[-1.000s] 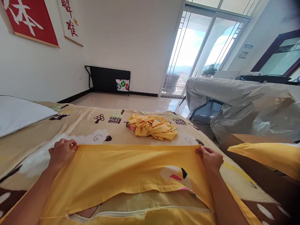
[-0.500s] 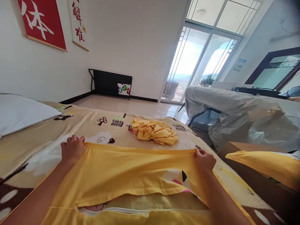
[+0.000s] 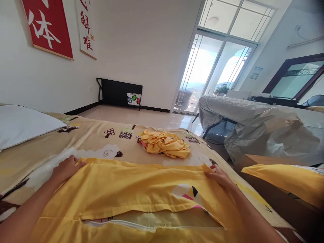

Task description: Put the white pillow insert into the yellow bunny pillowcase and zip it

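Observation:
A yellow pillowcase (image 3: pixel 131 192) with a cartoon print lies spread across the bed in front of me, its open zipper edge toward me. My left hand (image 3: pixel 66 167) rests flat on its far left corner, fingers stretched out. My right hand (image 3: pixel 219 176) lies on the far right corner, fingers extended and pressing the cloth down. A crumpled yellow cloth (image 3: pixel 164 143) sits further out on the bed, beyond both hands.
The bed has a beige cartoon-print cover (image 3: pixel 101 135). A white pillow (image 3: pixel 22 123) lies at the left. Right of the bed stand a wooden surface with another yellow cloth (image 3: pixel 286 182) and a table under grey plastic sheeting (image 3: pixel 265 128). Glass doors (image 3: pixel 202 74) are beyond.
Both hands have lowered the far edge of the pillowcase onto the bed and gone from gripping its corners to lying flat on them.

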A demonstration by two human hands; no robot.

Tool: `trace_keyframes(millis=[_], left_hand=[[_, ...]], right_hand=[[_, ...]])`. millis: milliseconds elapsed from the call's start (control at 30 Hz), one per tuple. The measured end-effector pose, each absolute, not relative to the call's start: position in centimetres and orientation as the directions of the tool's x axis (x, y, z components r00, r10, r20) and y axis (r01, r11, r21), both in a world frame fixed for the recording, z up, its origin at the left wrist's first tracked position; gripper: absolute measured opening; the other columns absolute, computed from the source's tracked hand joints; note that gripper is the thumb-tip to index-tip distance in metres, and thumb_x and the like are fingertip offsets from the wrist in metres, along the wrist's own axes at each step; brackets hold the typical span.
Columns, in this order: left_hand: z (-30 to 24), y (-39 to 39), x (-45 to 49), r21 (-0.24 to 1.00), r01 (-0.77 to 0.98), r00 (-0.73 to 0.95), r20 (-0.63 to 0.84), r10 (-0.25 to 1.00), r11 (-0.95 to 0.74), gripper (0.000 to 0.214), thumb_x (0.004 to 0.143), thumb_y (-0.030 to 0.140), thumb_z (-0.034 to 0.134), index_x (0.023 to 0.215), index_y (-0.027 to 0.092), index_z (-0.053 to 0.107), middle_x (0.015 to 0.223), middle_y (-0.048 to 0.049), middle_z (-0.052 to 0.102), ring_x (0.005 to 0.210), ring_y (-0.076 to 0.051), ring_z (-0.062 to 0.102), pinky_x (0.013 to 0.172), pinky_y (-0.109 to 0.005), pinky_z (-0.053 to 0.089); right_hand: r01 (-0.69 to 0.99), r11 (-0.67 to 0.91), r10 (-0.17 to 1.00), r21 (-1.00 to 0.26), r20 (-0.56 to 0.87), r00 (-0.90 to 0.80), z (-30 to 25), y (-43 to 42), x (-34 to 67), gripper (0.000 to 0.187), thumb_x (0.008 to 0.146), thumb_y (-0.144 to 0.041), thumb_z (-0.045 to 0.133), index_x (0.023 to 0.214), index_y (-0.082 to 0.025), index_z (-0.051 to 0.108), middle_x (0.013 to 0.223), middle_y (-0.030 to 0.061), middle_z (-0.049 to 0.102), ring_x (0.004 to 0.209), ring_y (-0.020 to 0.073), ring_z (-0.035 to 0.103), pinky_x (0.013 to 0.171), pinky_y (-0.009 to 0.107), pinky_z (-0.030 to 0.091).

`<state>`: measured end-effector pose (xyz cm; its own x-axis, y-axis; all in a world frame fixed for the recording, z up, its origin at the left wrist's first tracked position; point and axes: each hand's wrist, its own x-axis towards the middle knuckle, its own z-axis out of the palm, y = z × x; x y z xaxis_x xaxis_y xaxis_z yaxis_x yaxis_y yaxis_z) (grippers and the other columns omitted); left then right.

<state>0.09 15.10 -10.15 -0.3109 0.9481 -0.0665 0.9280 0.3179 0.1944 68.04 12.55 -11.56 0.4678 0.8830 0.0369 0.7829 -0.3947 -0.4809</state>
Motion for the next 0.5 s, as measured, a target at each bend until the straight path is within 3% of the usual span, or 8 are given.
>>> trace_keyframes(millis=[100,233,333,400,500], left_hand=[[-9.9,15.5,-0.1,0.222,0.932,-0.261,-0.134,0.956,0.285,0.037,0.088,0.044,0.031,0.094,0.014,0.052,0.101,-0.0107,0.066,0.090,-0.022,0.062,0.071,-0.025,0.041],[-8.7,15.7,0.4,0.188,0.958,-0.203,-0.097,0.974,0.218,0.037,0.090,0.033,0.024,0.098,0.012,0.054,0.104,-0.0155,0.066,0.092,-0.024,0.061,0.070,-0.025,0.039],[-8.0,15.2,0.9,0.162,0.965,-0.200,-0.051,0.978,0.206,0.050,0.094,0.037,0.009,0.118,0.013,0.046,0.110,-0.0193,0.063,0.097,-0.029,0.061,0.070,-0.029,0.039],[-7.9,14.7,1.2,0.114,0.974,-0.192,-0.025,0.981,0.194,0.054,0.094,0.039,0.003,0.122,0.015,0.043,0.107,-0.0184,0.065,0.093,-0.032,0.062,0.069,-0.033,0.040],[-8.5,14.3,1.8,-0.014,0.986,-0.163,0.050,0.985,0.164,0.054,0.094,0.035,0.000,0.121,0.014,0.042,0.105,-0.0163,0.067,0.087,-0.034,0.064,0.069,-0.037,0.040]], right_hand=[[0.813,-0.378,0.906,-0.444,0.005,0.424,-11.2,12.8,67.7,0.016,0.064,-0.027,0.064,0.075,-0.017,0.059,0.071,0.0027,0.065,0.065,0.0174,0.060,0.052,0.024,0.038],[0.867,-0.356,0.917,-0.349,0.049,0.396,-10.5,13.7,67.6,0.006,0.064,-0.020,0.062,0.064,-0.017,0.057,0.068,0.0033,0.064,0.068,0.0179,0.059,0.053,0.024,0.034],[0.886,-0.367,0.904,-0.284,0.117,0.412,-10.3,13.7,68.0,0.016,0.076,-0.032,0.056,0.077,-0.017,0.061,0.078,0.0066,0.067,0.075,0.0212,0.061,0.058,0.026,0.036],[0.897,-0.374,0.897,-0.236,0.155,0.415,-10.5,13.3,68.1,0.026,0.083,-0.037,0.050,0.092,-0.016,0.062,0.086,0.0105,0.068,0.081,0.0246,0.063,0.061,0.028,0.039],[0.926,-0.372,0.902,-0.067,0.208,0.378,-11.3,12.7,67.7,0.039,0.093,-0.039,0.034,0.115,-0.014,0.055,0.088,0.0164,0.069,0.082,0.0306,0.066,0.066,0.036,0.043]])
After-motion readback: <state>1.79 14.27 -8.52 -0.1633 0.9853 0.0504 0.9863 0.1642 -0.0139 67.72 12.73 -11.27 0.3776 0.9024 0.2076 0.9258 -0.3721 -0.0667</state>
